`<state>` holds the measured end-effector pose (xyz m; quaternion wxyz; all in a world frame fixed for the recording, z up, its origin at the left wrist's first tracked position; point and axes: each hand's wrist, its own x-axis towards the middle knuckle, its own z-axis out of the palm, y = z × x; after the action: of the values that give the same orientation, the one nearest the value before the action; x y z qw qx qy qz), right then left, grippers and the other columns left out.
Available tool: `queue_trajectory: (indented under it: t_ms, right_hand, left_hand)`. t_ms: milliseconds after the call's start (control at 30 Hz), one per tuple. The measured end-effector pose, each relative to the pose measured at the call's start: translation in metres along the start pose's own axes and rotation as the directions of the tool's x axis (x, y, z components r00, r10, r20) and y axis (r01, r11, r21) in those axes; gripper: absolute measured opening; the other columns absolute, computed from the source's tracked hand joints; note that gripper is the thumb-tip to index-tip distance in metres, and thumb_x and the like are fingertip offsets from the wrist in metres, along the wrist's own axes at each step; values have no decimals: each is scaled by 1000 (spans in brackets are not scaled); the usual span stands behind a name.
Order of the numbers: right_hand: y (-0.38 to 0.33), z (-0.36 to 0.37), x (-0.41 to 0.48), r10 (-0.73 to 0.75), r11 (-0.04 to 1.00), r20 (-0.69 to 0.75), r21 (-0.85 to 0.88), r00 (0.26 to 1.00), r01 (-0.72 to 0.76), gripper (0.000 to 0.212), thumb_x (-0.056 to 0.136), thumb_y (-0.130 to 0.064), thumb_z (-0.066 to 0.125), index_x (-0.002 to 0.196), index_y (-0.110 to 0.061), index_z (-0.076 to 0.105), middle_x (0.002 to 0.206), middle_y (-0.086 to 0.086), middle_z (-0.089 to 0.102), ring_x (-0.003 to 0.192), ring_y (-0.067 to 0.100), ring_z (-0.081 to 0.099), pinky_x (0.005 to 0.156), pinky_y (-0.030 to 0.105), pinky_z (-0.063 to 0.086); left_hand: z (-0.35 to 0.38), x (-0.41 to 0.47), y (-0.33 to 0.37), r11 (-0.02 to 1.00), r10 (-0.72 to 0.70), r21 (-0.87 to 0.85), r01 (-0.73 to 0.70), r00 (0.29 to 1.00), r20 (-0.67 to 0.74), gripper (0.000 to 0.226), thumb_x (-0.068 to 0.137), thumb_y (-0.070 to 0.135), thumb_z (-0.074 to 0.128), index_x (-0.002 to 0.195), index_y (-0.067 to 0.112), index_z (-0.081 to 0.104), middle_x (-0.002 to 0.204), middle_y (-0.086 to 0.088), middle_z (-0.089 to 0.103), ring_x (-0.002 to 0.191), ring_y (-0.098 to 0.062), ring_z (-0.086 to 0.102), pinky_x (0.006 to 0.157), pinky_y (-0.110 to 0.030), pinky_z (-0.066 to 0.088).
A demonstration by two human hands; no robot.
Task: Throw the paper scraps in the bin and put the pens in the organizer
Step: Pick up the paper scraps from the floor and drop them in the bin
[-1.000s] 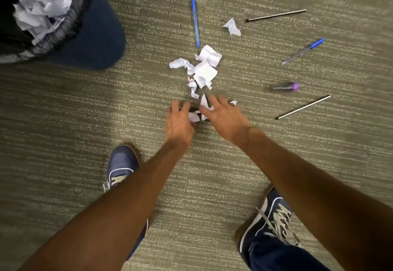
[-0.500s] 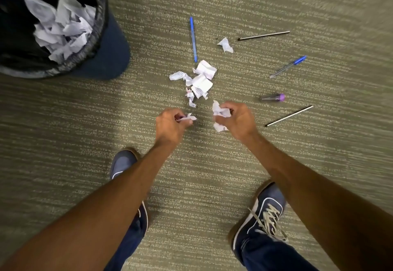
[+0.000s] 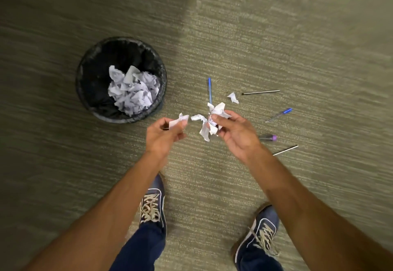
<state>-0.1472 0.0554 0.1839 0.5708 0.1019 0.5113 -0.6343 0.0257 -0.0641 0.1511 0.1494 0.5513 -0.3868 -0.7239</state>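
Scrap-disposal step: left hand pinches a small scrap, right hand clutches a paper wad, both raised right of the bin; next, carry left over its rim and release.

The whole view is softened by blur, most of all across the carpet at the top and sides, where the weave smears into streaks. Both forearms run off the bottom edge, and the trouser legs are cut there too. The right hand covers part of the bunch of scraps in its grip, so how many pieces it has cannot be counted. The left hand hides the lower end of its small scrap. The right wrist covers one end of a thin dark stick. The crumpled paper hides the bottom of the bin.
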Motion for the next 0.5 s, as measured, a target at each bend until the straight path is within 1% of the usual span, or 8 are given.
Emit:
queue_trajectory:
  t_ms: [33, 100, 167, 233, 300, 400, 467, 500]
  right_hand:
    - [-6, 16, -1, -1, 1000, 7, -4, 1000, 1, 21, 67, -1, 82, 77, -19, 84, 92, 6, 79, 85, 18, 75, 81, 35, 63]
    - [-16, 48, -1, 3, 1000, 10, -5, 1000, -2, 17, 70, 2, 80, 79, -13, 83, 91, 7, 77, 83, 19, 75, 78, 34, 63]
    - [-21, 79, 3, 13, 1000, 3, 2, 1000, -13, 18, 77, 7, 76, 86, -8, 78, 92, 9, 76, 82, 20, 74, 75, 34, 63]
    - [-22, 110, 10, 26, 1000, -3, 11, 1000, -26, 20, 80, 11, 73, 82, -8, 74, 88, 9, 77, 79, 20, 75, 74, 36, 64]
    - [-21, 140, 19, 40, 999, 1, -11, 999, -40, 23, 81, 12, 72, 82, -10, 70, 85, 7, 78, 80, 20, 74, 80, 40, 63]
    - [-10, 176, 39, 66, 995, -32, -74, 997, -68, 23, 84, 10, 71, 90, -10, 64, 85, 5, 76, 87, 19, 72, 91, 42, 56]
    - [-1, 194, 54, 93, 991, -80, -93, 992, -100, 24, 86, 10, 70, 101, -6, 60, 88, 5, 71, 89, 14, 70, 91, 42, 57]
    - [3, 202, 62, 111, 988, -106, -97, 988, -121, 31, 87, 10, 69, 111, -5, 57, 90, 4, 68, 87, 13, 69, 88, 39, 59]
  left_hand:
    - [-4, -2, 13, 999, 4, -36, -5, 1000, -15, 25, 61, 29, 93, 58, 25, 69, 72, 5, 73, 66, -12, 67, 65, -28, 60]
    - [-14, -4, 41, 995, -3, -99, -2, 999, -51, 18, 68, 23, 89, 64, 22, 71, 75, 2, 72, 65, -12, 65, 63, -26, 60]
    - [-25, -4, 66, 989, -13, -151, -2, 995, -97, 15, 74, 21, 85, 80, 15, 73, 78, 1, 71, 63, -10, 65, 62, -25, 60]
    - [-38, 0, 86, 982, -17, -188, -8, 991, -134, 13, 85, 17, 79, 93, 10, 70, 85, -1, 70, 67, -11, 66, 63, -25, 60]
    - [-52, 7, 101, 977, -30, -211, -7, 985, -171, 12, 93, 17, 72, 102, 10, 69, 92, -5, 72, 73, -14, 69, 64, -24, 60]
    - [-71, 25, 117, 971, -66, -237, 12, 973, -219, 13, 98, 21, 66, 105, 10, 67, 97, -9, 72, 79, -21, 70, 69, -29, 63]
    - [-83, 41, 123, 971, -111, -235, 50, 961, -254, 15, 101, 24, 62, 104, 10, 64, 97, -13, 71, 80, -24, 70, 71, -31, 65]
    - [-88, 49, 125, 969, -137, -235, 72, 952, -274, 17, 102, 25, 60, 105, 9, 64, 96, -14, 71, 78, -24, 72, 70, -31, 65]
